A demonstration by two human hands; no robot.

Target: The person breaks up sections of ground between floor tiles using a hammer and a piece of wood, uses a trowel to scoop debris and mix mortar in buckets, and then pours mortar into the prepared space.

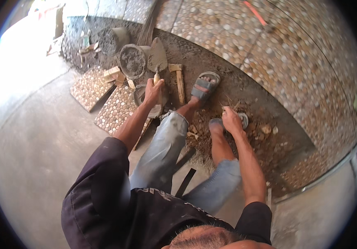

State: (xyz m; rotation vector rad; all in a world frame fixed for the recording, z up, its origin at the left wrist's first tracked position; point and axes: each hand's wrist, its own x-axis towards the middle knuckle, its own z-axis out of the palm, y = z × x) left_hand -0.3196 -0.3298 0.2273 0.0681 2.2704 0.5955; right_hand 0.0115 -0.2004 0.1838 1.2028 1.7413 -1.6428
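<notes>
My left hand [153, 92] is wrapped round the wooden handle of a pointed trowel [157, 56]. The trowel's grey, mortar-smeared blade points away from me, next to a bucket of grey mortar [133, 62]. Partly under my left hand and forearm is another container [140, 94]. A wooden-handled hammer or hatchet [180, 85] lies just right of the trowel. My right hand [231, 120] is closed low over loose brown soil [261, 145], beside my right foot. Its fingers hide whatever they hold. A small round pale object [243, 120] shows right beside it.
Pebble-faced tiles [118, 108] lie at the left with small wood blocks [112, 74] near them. A tipped bucket [118, 39] and a broom-like bundle [148, 31] are farther off. Pebbled paving [228, 37] borders the bare strip; a red-orange stick [255, 12] lies on it.
</notes>
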